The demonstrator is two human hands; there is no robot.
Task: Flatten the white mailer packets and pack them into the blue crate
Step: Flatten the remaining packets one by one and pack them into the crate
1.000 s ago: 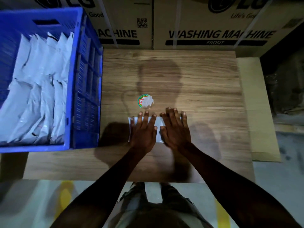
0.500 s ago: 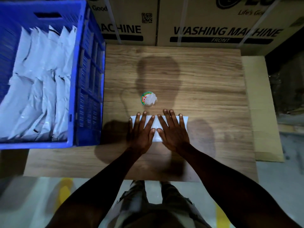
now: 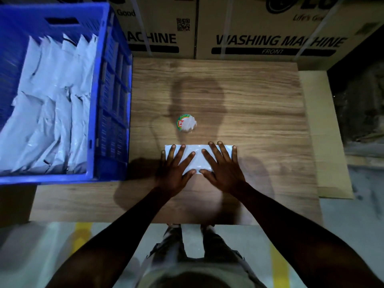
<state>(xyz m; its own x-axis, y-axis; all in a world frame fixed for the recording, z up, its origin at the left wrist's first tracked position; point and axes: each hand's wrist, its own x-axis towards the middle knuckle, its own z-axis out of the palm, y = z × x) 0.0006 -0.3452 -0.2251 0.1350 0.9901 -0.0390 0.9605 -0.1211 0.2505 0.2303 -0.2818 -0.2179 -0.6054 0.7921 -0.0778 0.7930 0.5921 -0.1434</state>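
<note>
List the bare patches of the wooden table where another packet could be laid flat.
Free: between the round sticker and the cardboard boxes; right of the right hand; the near strip below the blue crate. Crowded: the packet under both hands, left hand included.

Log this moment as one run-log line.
stage: flattening | left hand, right hand: palms flat on white mailer | blue crate: holds packed mailers

Wood-grain table (image 3: 259, 104) w/ round sticker (image 3: 186, 123) (partly torn); 2 washing machine cartons (image 3: 270, 28) behind.
</note>
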